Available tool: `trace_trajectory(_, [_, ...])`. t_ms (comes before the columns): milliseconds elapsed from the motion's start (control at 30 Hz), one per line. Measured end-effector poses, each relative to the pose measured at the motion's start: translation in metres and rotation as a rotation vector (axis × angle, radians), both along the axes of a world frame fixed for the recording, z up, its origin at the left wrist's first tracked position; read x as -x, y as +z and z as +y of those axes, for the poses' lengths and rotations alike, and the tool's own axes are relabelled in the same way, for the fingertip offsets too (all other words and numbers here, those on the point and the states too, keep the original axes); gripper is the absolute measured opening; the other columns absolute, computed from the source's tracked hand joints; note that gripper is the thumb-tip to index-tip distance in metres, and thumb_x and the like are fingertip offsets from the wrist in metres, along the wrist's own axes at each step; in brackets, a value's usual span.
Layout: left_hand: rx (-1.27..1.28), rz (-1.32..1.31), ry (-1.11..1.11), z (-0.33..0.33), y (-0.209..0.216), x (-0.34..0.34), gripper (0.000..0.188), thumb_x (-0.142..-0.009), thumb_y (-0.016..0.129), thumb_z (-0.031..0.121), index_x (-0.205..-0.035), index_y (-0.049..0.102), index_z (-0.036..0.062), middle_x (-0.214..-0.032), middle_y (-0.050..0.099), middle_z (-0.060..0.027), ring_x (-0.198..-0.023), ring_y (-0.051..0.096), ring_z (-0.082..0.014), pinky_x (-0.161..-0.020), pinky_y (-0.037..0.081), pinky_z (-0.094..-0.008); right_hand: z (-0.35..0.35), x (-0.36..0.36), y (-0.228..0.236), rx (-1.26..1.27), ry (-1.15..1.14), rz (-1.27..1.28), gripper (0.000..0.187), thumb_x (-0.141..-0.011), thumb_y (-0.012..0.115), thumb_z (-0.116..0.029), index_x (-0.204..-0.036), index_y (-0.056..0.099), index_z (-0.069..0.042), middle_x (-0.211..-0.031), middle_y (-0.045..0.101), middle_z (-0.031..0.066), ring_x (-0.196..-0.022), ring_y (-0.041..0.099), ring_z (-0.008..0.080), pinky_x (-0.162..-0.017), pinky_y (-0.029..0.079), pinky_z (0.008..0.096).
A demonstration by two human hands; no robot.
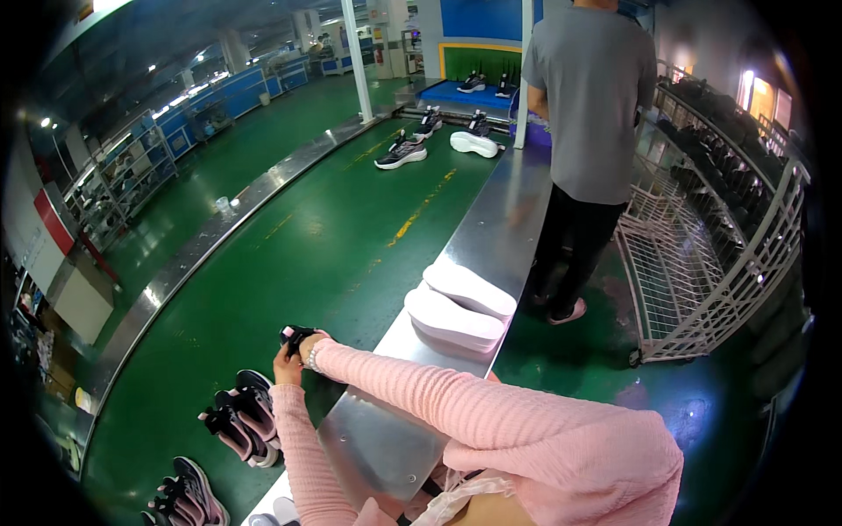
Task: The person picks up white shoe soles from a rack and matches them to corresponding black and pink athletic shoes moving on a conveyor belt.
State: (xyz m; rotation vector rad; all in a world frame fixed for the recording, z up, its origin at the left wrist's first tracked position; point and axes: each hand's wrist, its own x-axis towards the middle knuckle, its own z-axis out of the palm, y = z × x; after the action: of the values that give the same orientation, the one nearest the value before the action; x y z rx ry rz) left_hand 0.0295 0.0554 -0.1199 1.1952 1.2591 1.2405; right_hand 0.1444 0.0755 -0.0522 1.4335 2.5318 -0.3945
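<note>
A black shoe (296,334) with a pink tab is between my two hands, over the green conveyor belt just past its metal edge. My left hand (287,366) is closed on its near side. My right hand (309,345), with a beaded bracelet at the wrist, grips it too, though the sleeve and shoe hide most of those fingers. Beside them on the belt stands a pair of black shoes with pink linings (243,419). Farther left, more dark shoes (189,495) sit together. Stacked white insoles (456,317) lie on the metal ledge to the right of my hands.
Several black-and-white shoes (402,152) rest farther up the belt, one tipped with its white sole showing. A person in a grey shirt (589,105) stands beyond the metal ledge (491,223). A white wire cart (693,289) and loaded shoe racks (724,149) line the right side.
</note>
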Motion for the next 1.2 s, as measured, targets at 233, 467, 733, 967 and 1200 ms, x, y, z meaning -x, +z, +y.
trace_trajectory(233, [-0.184,0.151,0.078,-0.007,0.003,0.000,0.023,-0.080,0.049,0.002,-0.102,0.055,0.0031,-0.068,0.054,0.0028,-0.052,0.046,-0.0033,-0.043,0.035,-0.0170,-0.004,0.004,-0.004,-0.059,0.062,0.073,0.027,-0.079,0.045,-0.027,-0.096,0.059,-0.011,-0.098,0.059,0.0061,-0.092,0.055,0.0208,-0.080,0.043,0.0332])
trace_trajectory(467, [-0.166,0.159,0.103,-0.012,-0.001,0.000,0.023,-0.081,0.048,0.002,-0.102,0.055,0.0022,-0.080,0.059,-0.0011,-0.065,0.053,-0.0071,-0.054,0.042,-0.0191,-0.008,0.003,-0.007,-0.087,0.050,0.096,0.025,-0.081,0.043,-0.022,-0.095,0.058,-0.008,-0.098,0.057,0.0071,-0.093,0.054,0.0220,-0.080,0.043,0.0333])
trace_trajectory(733, [-0.162,0.299,0.183,-0.001,0.035,-0.035,0.023,-0.079,0.051,0.003,-0.102,0.055,0.0014,-0.088,0.061,-0.0066,-0.079,0.056,-0.0136,-0.071,0.044,-0.0249,-0.024,-0.027,0.001,-0.145,-0.005,0.255,0.023,-0.082,0.041,-0.016,-0.094,0.057,-0.005,-0.098,0.056,0.0083,-0.095,0.052,0.0233,-0.081,0.042,0.0333])
trace_trajectory(967, [-0.560,0.810,0.391,-0.041,0.084,-0.069,0.021,-0.069,0.062,0.012,-0.087,0.056,0.0025,-0.082,0.056,-0.0121,-0.070,0.055,-0.0277,-0.065,0.045,-0.0324,-0.133,-0.157,0.003,-0.215,0.028,1.074,0.024,-0.083,0.040,-0.015,-0.098,0.055,-0.005,-0.101,0.055,0.0115,-0.089,0.054,0.0262,-0.079,0.042,0.0326])
trace_trajectory(1200, [0.416,1.432,-0.204,-0.010,0.123,-0.114,0.027,-0.077,0.044,0.016,-0.098,0.057,0.0047,-0.108,0.053,-0.0182,-0.098,0.053,-0.0281,-0.081,0.043,-0.0346,-0.193,-0.239,-0.025,0.115,-0.436,1.164,0.022,-0.082,0.044,-0.020,-0.094,0.059,-0.009,-0.055,0.055,0.0088,-0.049,0.053,0.0274,-0.051,0.044,0.0323])
